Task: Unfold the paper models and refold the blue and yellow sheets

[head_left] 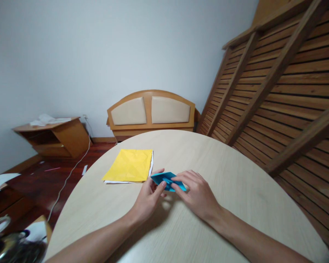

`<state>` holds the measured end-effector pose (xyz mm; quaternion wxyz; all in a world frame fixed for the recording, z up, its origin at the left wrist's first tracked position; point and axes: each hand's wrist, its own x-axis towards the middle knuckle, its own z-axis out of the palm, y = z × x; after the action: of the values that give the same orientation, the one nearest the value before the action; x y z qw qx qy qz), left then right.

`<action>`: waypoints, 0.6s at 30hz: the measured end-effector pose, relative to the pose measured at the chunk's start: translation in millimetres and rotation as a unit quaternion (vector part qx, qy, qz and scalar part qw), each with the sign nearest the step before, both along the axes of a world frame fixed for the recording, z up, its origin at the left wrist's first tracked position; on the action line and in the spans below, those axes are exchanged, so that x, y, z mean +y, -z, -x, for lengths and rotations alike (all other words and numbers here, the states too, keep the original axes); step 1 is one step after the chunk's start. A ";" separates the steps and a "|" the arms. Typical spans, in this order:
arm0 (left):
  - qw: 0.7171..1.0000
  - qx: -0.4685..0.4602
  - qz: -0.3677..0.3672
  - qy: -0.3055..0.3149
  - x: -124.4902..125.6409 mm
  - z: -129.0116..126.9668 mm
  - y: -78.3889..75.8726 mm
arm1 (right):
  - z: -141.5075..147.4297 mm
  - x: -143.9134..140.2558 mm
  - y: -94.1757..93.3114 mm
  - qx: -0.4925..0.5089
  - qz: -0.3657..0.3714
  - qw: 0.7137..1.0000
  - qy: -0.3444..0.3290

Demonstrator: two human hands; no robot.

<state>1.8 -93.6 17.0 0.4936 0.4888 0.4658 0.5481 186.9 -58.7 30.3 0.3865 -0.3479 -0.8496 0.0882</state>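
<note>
A small piece of folded blue paper (159, 177) is held between my two hands, a little above the table. My left hand (150, 193) is closed on its left part, the thumb pressing on the top and the fingers beneath. From the right, my right hand (196, 190) pinches the paper's right part with thumb and index finger. Some folds in the middle lie hidden under the fingertips. Just beyond my left hand lies a yellow sheet (131, 164) on top of white paper, its edges slightly uneven.
The round pale table (230, 182) fills the foreground. A headboard (150, 128) stands behind it against the wall. Wooden slats (252, 84) lean at the right. At the left are a low cabinet (68, 137), a white cable (68, 179) on the floor and cluttered items (13, 241).
</note>
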 end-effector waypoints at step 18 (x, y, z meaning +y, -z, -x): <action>0.998 -0.045 0.017 0.044 -1.2 1.1 -3.2 | -2.2 -5.1 -5.4 -0.027 -0.023 0.999 -0.003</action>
<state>0.6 -94.8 20.2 0.5460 0.4753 0.4307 0.5390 189.1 -63.8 35.7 0.3707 -0.3384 -0.8628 0.0608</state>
